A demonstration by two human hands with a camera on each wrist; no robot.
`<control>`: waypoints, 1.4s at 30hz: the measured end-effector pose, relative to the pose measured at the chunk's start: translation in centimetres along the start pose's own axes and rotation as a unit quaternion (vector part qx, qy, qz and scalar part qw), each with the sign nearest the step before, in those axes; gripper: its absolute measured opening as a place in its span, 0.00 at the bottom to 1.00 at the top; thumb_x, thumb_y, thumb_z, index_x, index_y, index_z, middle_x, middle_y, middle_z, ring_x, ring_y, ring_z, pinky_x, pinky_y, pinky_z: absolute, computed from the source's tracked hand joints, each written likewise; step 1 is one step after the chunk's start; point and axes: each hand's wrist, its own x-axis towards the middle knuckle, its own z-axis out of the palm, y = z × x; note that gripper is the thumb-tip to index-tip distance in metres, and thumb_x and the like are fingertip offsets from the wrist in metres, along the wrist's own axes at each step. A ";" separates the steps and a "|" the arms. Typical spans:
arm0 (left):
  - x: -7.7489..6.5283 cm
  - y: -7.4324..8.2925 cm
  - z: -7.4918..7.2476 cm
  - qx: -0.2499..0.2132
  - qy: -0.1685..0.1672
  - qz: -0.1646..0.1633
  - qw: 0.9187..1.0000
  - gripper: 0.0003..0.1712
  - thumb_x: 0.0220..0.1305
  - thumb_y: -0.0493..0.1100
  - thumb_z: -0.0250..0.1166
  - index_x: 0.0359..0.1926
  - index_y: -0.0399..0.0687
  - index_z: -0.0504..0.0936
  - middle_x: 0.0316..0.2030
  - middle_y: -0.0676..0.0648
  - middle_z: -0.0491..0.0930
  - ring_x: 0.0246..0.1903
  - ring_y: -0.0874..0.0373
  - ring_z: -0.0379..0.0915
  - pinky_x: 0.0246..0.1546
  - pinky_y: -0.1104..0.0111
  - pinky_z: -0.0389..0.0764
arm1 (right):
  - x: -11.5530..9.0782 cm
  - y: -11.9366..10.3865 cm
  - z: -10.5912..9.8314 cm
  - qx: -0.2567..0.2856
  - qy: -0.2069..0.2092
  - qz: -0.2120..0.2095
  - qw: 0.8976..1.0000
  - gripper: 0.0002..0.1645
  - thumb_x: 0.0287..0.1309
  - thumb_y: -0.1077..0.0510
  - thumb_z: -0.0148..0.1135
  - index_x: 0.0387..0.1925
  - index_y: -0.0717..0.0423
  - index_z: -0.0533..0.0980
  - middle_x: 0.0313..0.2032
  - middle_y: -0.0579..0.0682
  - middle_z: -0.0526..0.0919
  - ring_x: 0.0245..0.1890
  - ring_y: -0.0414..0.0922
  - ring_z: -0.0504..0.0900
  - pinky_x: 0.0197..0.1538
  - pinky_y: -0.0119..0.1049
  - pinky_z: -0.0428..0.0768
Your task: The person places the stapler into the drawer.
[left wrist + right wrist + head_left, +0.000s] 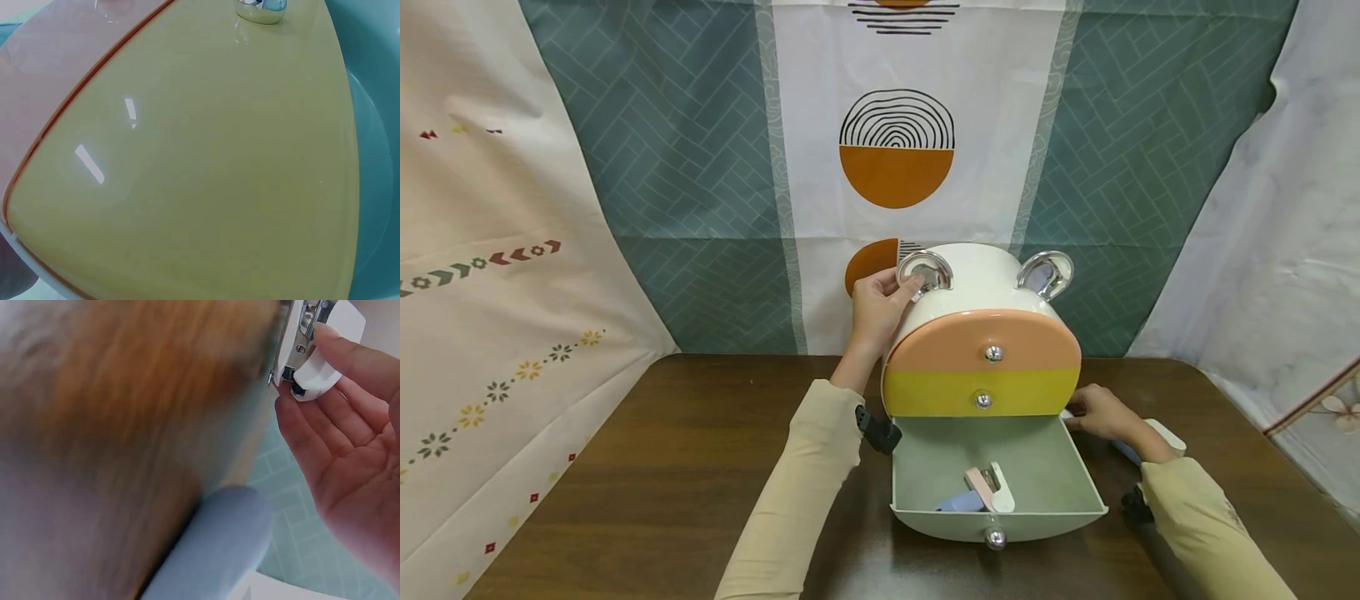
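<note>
L hand [880, 312] at upper L of cabinet [981, 379], thumb [912, 287] in front, fingers behind, pinching; L forearm [790, 500] slants up from cabinet's lower L. R hand [1105, 412] by cabinet's R side, thumb opp. fingers, pinching; R forearm [1206, 521] to cabinet's lower R.

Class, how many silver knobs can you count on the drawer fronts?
3: a top knob on the orange drawer, a middle knob on the yellow drawer, and a bottom knob on the open pale-green drawer.
</note>
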 end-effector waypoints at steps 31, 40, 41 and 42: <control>0.1 0.2 -0.2 -0.006 0.000 -0.007 1.000 0.12 0.55 0.39 0.65 0.38 0.33 0.83 0.32 0.38 0.83 0.23 0.64 0.76 0.24 0.73 0.77 | -8.7 -5.6 -6.4 0.062 0.126 -0.016 0.990 0.21 0.45 0.66 0.68 0.45 0.64 0.78 0.37 0.28 0.79 0.35 0.27 0.79 0.30 0.22 0.76; 0.0 0.1 0.0 -0.004 0.005 -0.006 1.000 0.12 0.55 0.39 0.66 0.38 0.33 0.83 0.32 0.38 0.83 0.23 0.65 0.76 0.24 0.74 0.76 | -8.2 -8.7 -5.5 0.072 0.110 -0.144 0.981 0.24 0.41 0.73 0.67 0.44 0.60 0.79 0.39 0.38 0.82 0.35 0.31 0.78 0.36 0.21 0.76; 0.0 0.1 0.0 -0.004 0.005 -0.007 1.000 0.12 0.55 0.39 0.66 0.38 0.33 0.83 0.32 0.38 0.83 0.23 0.65 0.76 0.24 0.74 0.76 | -8.1 -9.1 -5.3 0.069 0.106 -0.156 0.980 0.24 0.40 0.73 0.67 0.44 0.59 0.79 0.38 0.39 0.82 0.34 0.31 0.78 0.36 0.21 0.76; 0.0 0.0 0.0 -0.004 0.005 -0.009 1.000 0.12 0.55 0.39 0.66 0.38 0.33 0.83 0.32 0.38 0.83 0.23 0.65 0.76 0.25 0.74 0.76 | -7.9 -9.4 -5.1 0.064 0.101 -0.167 0.979 0.23 0.40 0.72 0.68 0.44 0.59 0.79 0.38 0.39 0.82 0.34 0.32 0.78 0.36 0.21 0.76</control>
